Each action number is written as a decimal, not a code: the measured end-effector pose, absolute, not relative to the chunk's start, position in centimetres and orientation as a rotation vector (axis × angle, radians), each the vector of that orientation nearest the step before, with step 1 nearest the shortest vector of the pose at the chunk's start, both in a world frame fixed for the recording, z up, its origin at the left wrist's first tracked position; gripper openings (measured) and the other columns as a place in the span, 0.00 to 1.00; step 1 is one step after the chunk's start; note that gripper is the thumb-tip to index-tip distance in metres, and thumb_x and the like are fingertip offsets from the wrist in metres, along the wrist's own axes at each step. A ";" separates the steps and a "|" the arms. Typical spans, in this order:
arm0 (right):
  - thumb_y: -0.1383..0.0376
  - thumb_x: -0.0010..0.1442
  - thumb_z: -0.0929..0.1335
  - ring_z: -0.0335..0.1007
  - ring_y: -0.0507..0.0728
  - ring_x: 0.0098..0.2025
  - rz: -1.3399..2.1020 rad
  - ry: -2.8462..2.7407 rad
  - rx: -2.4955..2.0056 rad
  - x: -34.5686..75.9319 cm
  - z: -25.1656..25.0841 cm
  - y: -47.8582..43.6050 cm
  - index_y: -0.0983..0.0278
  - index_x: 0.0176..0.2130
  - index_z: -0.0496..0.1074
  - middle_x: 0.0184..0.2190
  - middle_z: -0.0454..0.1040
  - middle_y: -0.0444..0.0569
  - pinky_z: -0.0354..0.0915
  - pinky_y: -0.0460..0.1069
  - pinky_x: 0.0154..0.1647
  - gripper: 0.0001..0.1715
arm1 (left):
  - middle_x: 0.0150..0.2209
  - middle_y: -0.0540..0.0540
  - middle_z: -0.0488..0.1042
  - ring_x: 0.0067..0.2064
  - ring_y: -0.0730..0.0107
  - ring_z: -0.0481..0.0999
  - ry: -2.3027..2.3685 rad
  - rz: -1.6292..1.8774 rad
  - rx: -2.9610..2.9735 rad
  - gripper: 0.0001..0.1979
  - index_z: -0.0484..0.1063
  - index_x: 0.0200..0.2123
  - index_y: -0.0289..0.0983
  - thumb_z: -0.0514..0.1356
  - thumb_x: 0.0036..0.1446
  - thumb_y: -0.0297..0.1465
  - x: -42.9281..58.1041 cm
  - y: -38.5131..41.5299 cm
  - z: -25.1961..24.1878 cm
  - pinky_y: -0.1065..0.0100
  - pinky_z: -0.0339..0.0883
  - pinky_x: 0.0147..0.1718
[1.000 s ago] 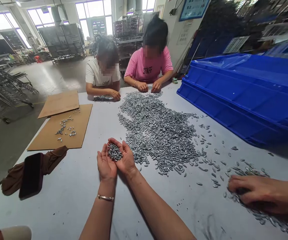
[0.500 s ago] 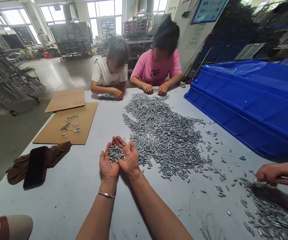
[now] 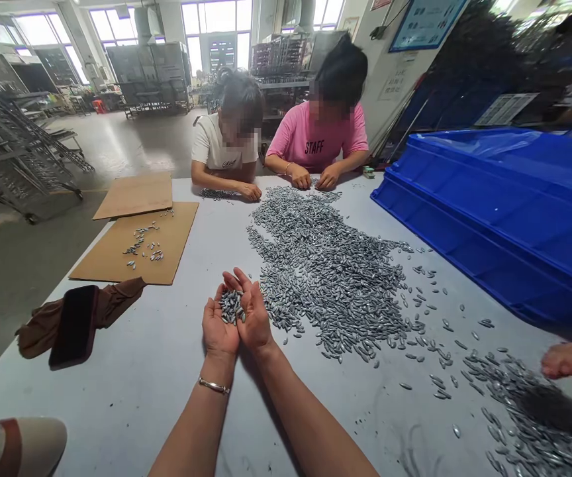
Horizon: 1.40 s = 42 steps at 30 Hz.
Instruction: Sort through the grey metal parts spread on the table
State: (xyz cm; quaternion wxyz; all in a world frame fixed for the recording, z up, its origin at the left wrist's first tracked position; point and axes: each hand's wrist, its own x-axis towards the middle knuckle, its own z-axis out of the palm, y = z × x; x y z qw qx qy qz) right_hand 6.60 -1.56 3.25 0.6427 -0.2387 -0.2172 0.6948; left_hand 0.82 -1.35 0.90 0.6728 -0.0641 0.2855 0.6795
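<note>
My left hand (image 3: 220, 328) and my right hand (image 3: 256, 321) are pressed side by side, palms up, in a cup above the white table (image 3: 167, 371). A heap of small silver spindle-shaped metal pieces (image 3: 231, 306) lies in the hollow between them. My right palm leans inward over the pieces and partly covers them. Just beyond and to the right of my hands spreads a large pile of the same pieces (image 3: 335, 271). A metal bracelet circles my left wrist.
Brown cardboard sheets (image 3: 177, 228) bear a few pieces at the left, with a phone (image 3: 73, 324) on a brown cloth nearer. Blue crates (image 3: 465, 218) stand at the right. Two people work opposite; another person's hand (image 3: 571, 360) is above a second pile (image 3: 529, 404).
My right hand has tilted inward, its fingers curling toward the left hand around the pieces. The co-worker's hand at the right has moved further right. The view has shifted slightly.
</note>
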 end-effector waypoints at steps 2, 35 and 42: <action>0.42 0.61 0.61 0.59 0.55 0.63 1.527 -0.581 -0.577 6.3 3.4 -1.9 0.55 0.59 0.66 0.58 0.71 0.47 0.46 0.56 0.69 0.34 | 0.52 0.38 0.76 0.54 0.59 0.75 0.627 1.510 -0.141 0.19 0.73 0.52 0.34 0.49 0.65 0.35 1.0 -1.4 0.8 0.58 0.68 0.55; 0.59 0.65 0.61 0.78 0.52 0.38 1.640 0.069 -0.650 5.3 -0.4 -0.2 0.62 0.35 0.73 0.32 0.80 0.46 0.70 0.51 0.54 0.15 | 0.52 0.40 0.76 0.60 0.57 0.69 0.402 1.499 -0.035 0.15 0.76 0.47 0.38 0.53 0.62 0.34 -1.1 -1.3 1.9 0.53 0.66 0.55; 0.60 0.62 0.65 0.77 0.53 0.41 1.634 0.040 -0.594 4.7 -0.5 -0.2 0.61 0.35 0.74 0.33 0.80 0.43 0.66 0.52 0.59 0.10 | 0.47 0.38 0.78 0.55 0.57 0.73 0.471 1.534 0.142 0.16 0.78 0.42 0.34 0.55 0.60 0.37 -0.8 -1.3 2.8 0.55 0.64 0.56</action>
